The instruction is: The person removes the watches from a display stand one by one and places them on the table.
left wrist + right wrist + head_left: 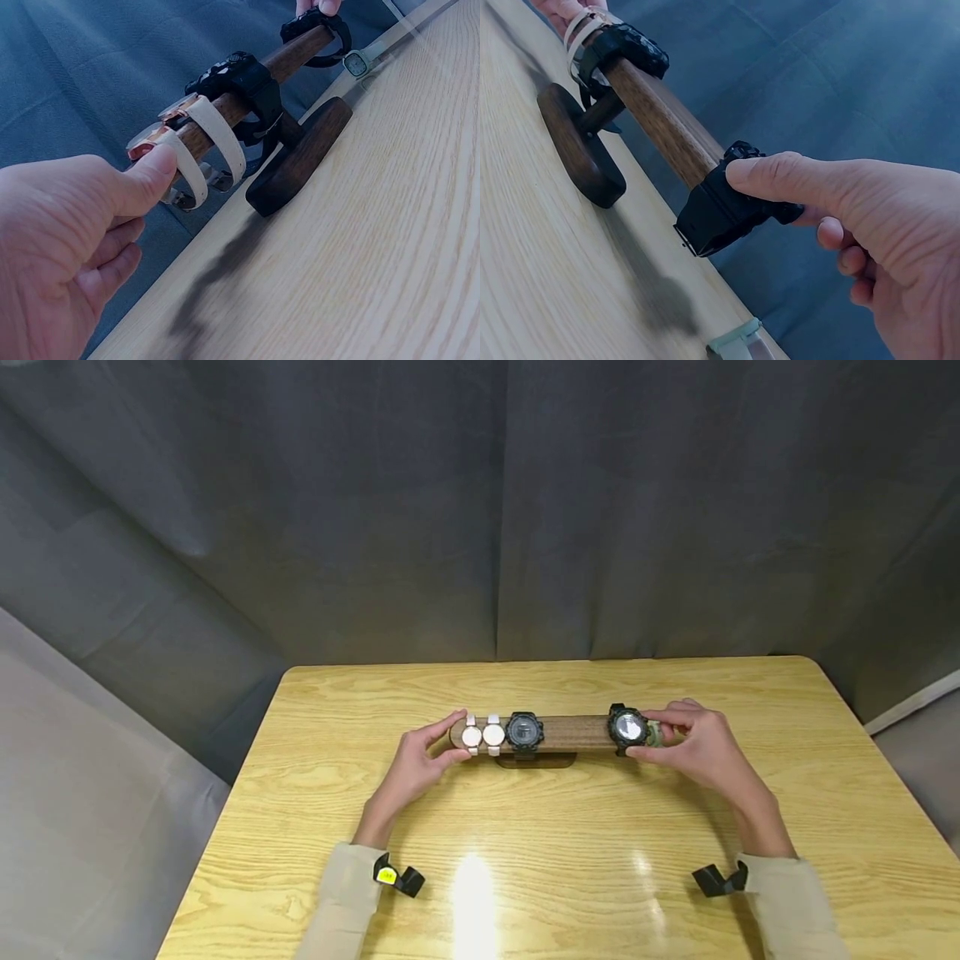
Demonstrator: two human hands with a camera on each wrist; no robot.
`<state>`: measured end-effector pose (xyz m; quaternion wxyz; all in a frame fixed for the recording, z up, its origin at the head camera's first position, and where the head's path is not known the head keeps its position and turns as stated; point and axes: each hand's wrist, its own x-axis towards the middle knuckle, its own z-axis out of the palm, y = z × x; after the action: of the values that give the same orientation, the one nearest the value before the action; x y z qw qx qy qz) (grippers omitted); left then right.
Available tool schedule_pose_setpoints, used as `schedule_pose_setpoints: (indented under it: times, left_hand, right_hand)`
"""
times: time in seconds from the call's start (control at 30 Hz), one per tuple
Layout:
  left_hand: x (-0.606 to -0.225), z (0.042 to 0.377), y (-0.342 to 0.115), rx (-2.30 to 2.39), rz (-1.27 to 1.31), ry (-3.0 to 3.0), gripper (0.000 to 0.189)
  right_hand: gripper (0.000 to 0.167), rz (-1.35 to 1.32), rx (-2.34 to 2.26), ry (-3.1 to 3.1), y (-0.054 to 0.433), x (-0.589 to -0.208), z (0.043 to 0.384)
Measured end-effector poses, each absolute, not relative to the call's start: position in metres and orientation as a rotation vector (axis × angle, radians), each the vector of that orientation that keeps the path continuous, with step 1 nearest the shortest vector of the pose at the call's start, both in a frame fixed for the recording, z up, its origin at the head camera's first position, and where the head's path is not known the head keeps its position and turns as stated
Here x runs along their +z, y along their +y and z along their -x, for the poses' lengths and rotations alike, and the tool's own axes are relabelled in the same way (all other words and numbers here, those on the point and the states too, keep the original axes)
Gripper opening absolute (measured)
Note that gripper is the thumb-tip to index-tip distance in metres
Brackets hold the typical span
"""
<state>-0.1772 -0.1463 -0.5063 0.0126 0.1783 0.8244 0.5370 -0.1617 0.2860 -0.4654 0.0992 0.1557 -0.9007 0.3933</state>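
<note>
A dark wooden watch stand [573, 734] holds watches along its bar. At the bar's left end my left hand [416, 764] grips the stand, thumb against the strap of the outermost white watch [186, 176]. A second white watch [493, 735] sits beside it, then a chunky black watch [524, 732]. My right hand [701, 747] pinches another black watch [627, 727] between thumb and fingers; its band loops around the bar near the right end, as the right wrist view shows. Below that end, a pale green watch [356, 64] lies on the table.
The stand's oval base [581, 146] rests on the light wooden table [555, 843]. Behind the table's far edge hangs a dark grey curtain [495, 527]. Black wrist cameras [408, 882] are strapped over both sleeves.
</note>
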Motion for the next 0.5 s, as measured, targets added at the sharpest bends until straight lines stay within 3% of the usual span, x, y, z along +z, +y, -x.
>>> schedule_pose_setpoints:
  times: [0.5]
  left_hand:
    - [-0.507, 0.178, -0.146, 1.688, -0.585, 2.556, 0.062]
  right_hand:
    - [0.045, -0.329, 1.212, -2.681, 0.3, -0.463, 0.163]
